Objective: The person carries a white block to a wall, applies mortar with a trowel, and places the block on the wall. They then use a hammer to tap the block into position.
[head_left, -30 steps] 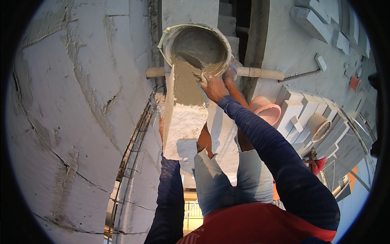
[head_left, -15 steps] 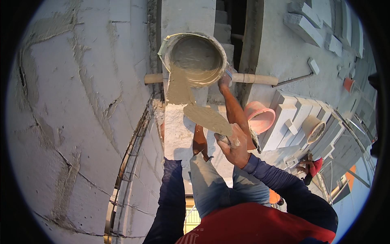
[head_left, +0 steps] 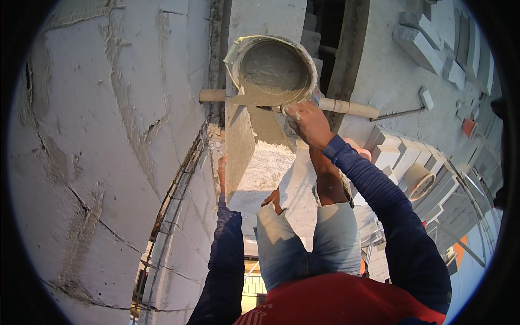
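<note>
My right hand (head_left: 309,123) is closed round the handle of a trowel (head_left: 254,99), whose mortar-coated blade lies across the near rim of a mortar bucket (head_left: 313,70). Grey wet mortar (head_left: 268,127) covers the far part of a pale concrete block (head_left: 265,170) just below. The block leans, so its left side shows. Against that left side is my left hand (head_left: 222,170), gripping the block; most of its fingers are hidden. Wet mortar (head_left: 273,65) half fills the bucket, and its wire handle hangs over the left rim.
A block wall (head_left: 108,162) with mortar-smeared joints rises at left, a steel rebar cage (head_left: 170,216) along its foot. A round wooden pole (head_left: 346,107) passes beneath the bucket. To the right are stacked blocks (head_left: 398,149), a pale bucket (head_left: 418,181) and loose blocks (head_left: 417,49).
My right hand has carried the trowel up from near my knees to the bucket's near rim. The block now leans, exposing its left side, and more of my left hand shows.
</note>
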Motion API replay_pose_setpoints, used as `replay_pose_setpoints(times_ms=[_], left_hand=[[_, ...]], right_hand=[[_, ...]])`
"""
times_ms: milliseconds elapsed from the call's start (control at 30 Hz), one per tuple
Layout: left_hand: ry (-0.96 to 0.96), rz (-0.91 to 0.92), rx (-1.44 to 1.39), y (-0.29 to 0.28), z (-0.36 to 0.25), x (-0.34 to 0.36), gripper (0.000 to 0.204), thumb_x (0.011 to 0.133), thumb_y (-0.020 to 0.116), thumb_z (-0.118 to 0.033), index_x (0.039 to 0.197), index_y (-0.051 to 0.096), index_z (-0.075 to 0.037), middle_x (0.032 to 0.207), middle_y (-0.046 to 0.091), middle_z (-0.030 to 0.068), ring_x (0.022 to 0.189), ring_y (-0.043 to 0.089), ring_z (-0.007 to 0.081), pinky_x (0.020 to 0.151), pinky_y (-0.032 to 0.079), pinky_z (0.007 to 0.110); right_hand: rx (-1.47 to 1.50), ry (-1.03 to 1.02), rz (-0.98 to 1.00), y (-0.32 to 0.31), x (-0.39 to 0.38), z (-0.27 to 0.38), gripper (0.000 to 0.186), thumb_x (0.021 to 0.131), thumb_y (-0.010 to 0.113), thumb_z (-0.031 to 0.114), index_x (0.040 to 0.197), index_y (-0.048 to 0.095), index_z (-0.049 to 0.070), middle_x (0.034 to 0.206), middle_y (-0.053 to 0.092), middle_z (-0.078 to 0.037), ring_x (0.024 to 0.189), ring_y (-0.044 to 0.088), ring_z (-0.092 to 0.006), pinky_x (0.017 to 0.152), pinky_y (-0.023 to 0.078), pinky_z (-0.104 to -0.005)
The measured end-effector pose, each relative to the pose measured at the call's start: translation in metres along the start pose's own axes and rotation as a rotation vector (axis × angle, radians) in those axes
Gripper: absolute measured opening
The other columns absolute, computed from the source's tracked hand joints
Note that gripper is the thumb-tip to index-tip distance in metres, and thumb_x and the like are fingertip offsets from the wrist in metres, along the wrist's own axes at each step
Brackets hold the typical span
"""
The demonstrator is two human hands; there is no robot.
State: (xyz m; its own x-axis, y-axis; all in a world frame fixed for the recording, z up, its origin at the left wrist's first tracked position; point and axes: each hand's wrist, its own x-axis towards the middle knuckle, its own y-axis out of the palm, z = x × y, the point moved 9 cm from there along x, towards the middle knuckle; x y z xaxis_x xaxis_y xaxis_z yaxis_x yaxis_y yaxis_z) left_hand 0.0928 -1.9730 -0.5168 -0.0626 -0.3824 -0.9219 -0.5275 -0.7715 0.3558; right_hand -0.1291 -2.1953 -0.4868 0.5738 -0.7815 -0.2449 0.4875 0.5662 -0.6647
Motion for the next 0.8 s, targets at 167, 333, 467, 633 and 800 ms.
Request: replay_pose_setpoints(times_ms=[167,333,467,633,800], left_hand=[[-0.002,0.105,-0.016,0.006,-0.003,-0.002,0.05,0.101,0.05,-0.032,0.14,0.048,0.0,0.13,0.061,0.0172,0.114,0.062,0.0289,0.102,0.049,0.041],[-0.003,0.065,-0.016,0.012,-0.005,0.004,0.05,0.101,0.05,-0.033,0.139,0.05,-0.001,0.129,0.061,0.0169,0.114,0.062,0.029,0.102,0.049,0.041],[-0.027,-0.002,-0.034,0.017,0.0,-0.002,0.049,0.1,0.051,-0.035,0.136,0.052,-0.001,0.126,0.063,0.0165,0.111,0.064,0.029,0.1,0.05,0.042],[-0.052,-0.033,-0.071,0.02,0.007,-0.003,0.049,0.1,0.051,-0.037,0.133,0.054,-0.002,0.122,0.065,0.0159,0.107,0.065,0.0291,0.098,0.052,0.042],[-0.048,-0.062,-0.064,-0.007,0.005,0.011,0.049,0.099,0.051,-0.04,0.131,0.057,-0.002,0.119,0.067,0.0154,0.104,0.066,0.0291,0.095,0.053,0.042]], right_hand=[[-0.143,0.114,0.148,0.045,0.041,-0.039,0.033,0.079,0.066,0.008,0.111,0.06,0.007,0.107,0.066,-0.015,0.1,0.062,-0.0354,0.085,0.052,-0.0446],[-0.084,0.031,0.142,0.004,0.023,-0.003,0.033,0.08,0.068,0.01,0.112,0.06,0.006,0.105,0.065,-0.014,0.099,0.062,-0.0339,0.083,0.054,-0.0445],[-0.005,-0.054,0.098,-0.069,-0.029,0.064,0.036,0.076,0.073,0.009,0.109,0.061,0.006,0.097,0.062,-0.009,0.089,0.059,-0.0286,0.075,0.051,-0.0415],[0.044,-0.188,0.019,-0.117,-0.067,0.108,0.029,0.074,0.075,0.007,0.1,0.063,0.005,0.092,0.058,-0.008,0.078,0.055,-0.0268,0.068,0.047,-0.0392],[0.047,0.137,-0.197,-0.07,-0.051,0.024,0.032,0.076,0.074,0.008,0.104,0.06,0.003,0.098,0.063,-0.013,0.089,0.061,-0.0349,0.075,0.052,-0.0436]])
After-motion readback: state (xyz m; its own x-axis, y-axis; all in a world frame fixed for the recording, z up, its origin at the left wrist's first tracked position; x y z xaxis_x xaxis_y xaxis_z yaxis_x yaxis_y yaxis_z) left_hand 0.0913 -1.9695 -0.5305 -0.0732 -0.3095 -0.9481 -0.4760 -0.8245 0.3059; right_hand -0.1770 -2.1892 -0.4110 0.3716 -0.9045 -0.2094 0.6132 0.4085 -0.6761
